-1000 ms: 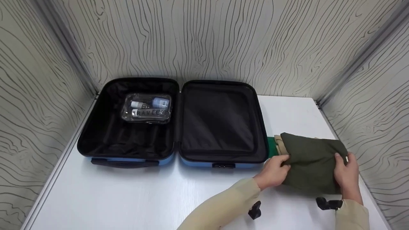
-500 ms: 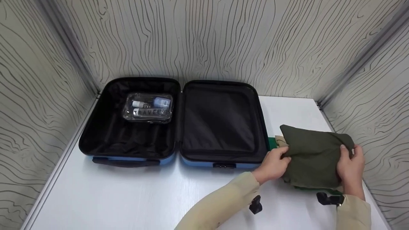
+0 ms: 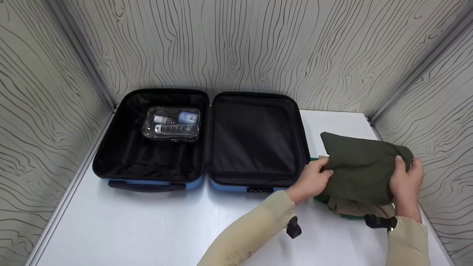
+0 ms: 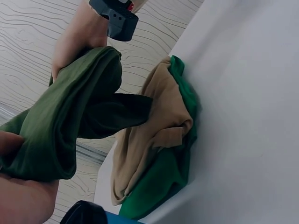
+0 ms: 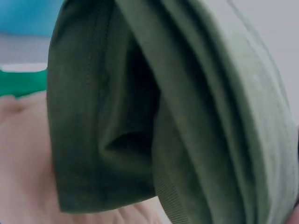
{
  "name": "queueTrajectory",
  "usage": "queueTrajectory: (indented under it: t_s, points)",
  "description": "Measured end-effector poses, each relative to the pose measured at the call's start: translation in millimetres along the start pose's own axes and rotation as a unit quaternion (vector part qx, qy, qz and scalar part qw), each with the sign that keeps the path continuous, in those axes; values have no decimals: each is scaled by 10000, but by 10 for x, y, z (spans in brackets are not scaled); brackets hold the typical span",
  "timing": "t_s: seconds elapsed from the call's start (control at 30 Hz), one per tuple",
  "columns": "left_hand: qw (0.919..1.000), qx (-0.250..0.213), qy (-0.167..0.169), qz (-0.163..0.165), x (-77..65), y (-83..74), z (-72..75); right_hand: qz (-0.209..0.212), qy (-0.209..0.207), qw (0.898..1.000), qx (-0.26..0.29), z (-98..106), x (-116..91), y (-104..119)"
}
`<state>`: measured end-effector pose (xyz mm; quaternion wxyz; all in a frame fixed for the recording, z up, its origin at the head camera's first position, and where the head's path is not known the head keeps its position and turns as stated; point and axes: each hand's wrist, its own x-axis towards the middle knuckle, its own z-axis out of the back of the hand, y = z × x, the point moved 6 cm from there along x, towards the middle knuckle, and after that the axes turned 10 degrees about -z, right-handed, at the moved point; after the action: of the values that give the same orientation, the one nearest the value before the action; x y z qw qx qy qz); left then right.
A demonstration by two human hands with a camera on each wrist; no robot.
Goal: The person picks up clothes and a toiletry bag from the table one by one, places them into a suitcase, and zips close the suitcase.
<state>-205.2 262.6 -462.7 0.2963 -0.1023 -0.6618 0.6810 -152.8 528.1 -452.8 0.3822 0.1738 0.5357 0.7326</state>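
A folded dark olive garment (image 3: 364,168) hangs raised between my two hands. My left hand (image 3: 312,179) pinches its left edge, thumb on top. At the other edge, my right hand (image 3: 406,184) grips it. In the left wrist view its folded layers show, with one flap drooping towards a tan garment (image 4: 159,107). That tan piece lies on the table over a bright green garment (image 4: 156,191). Olive folds fill most of the right wrist view, hiding nearly all of my right hand there. The exact kind of garment is unclear.
Left of the clothes lies an open blue suitcase (image 3: 255,189) with black lining. Its left half holds a clear travel pouch (image 3: 172,124) with small bottles. The white table (image 3: 155,229) is bounded by patterned walls (image 3: 244,44) at the back and sides.
Both hands have lifted the olive garment up and away from the pile. More of the tan and green garments beneath now shows along the near side.
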Motion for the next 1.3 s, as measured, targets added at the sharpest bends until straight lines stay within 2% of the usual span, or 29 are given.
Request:
queueTrajectory:
  t_s: [0.2,0.37,0.57,0.7,0.83,1.1,1.3]
  points:
    - [9997,-184,76,-144,31,-69,69,-15,84,9998,188,-45,-22,69]
    - [9995,-93,90,-302,50,-139,121,-82,229,9994,251,-71,-48,82]
    - [9987,-71,171,-485,65,-215,224,-375,395,9952,817,-162,-97,127]
    - [9982,-140,126,-570,79,-266,365,-358,522,9907,1208,-269,-136,223]
    - [9979,-195,-2,-616,96,-290,514,-271,571,9887,1361,-378,-178,334]
    - [9977,-351,-197,-546,92,-335,802,39,666,9938,887,-661,-274,537]
    - [9960,-440,-218,-742,82,-418,1048,421,602,9914,1086,-863,-374,717]
